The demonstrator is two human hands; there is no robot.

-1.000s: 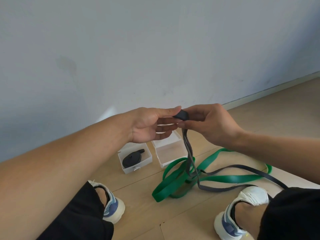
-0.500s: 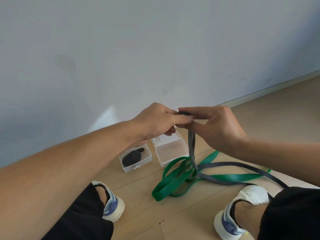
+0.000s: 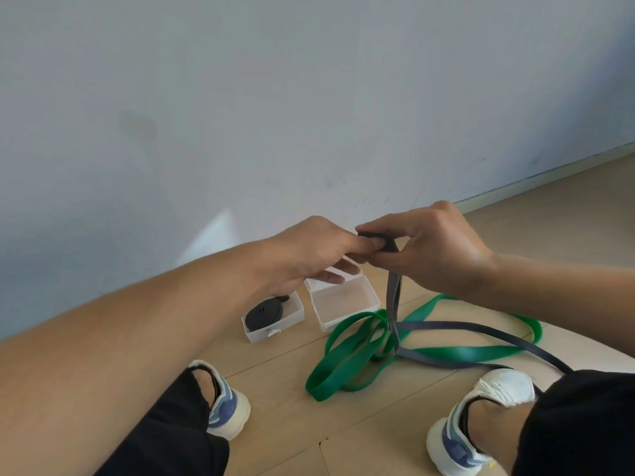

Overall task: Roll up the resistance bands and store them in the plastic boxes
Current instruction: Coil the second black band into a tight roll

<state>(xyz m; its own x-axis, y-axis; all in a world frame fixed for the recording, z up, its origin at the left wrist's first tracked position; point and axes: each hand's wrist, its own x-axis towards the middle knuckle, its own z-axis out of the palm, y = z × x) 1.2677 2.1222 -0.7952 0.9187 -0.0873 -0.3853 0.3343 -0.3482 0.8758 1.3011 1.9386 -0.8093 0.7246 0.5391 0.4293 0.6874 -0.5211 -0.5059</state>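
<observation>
A long grey resistance band (image 3: 393, 293) hangs from my two hands, its small rolled end pinched between them. My left hand (image 3: 309, 249) and my right hand (image 3: 433, 249) both grip that roll, fingertips touching. The band's loose length trails over the floor toward my right knee. A green band (image 3: 347, 362) lies in loose loops on the floor beneath. Two clear plastic boxes stand by the wall: the left box (image 3: 285, 324) holds a rolled black band (image 3: 264, 312), and the right box (image 3: 343, 304) holds nothing.
I stand on a wooden floor (image 3: 281, 424) close to a pale wall (image 3: 309, 115) with a skirting strip. My left shoe (image 3: 223, 403) and right shoe (image 3: 481, 420) flank the green band. Black shorts cover both lower corners.
My hands have turned the grey roll another wrap and shifted slightly right. More of the band has lifted, and its floor loop has drawn in over the green band.
</observation>
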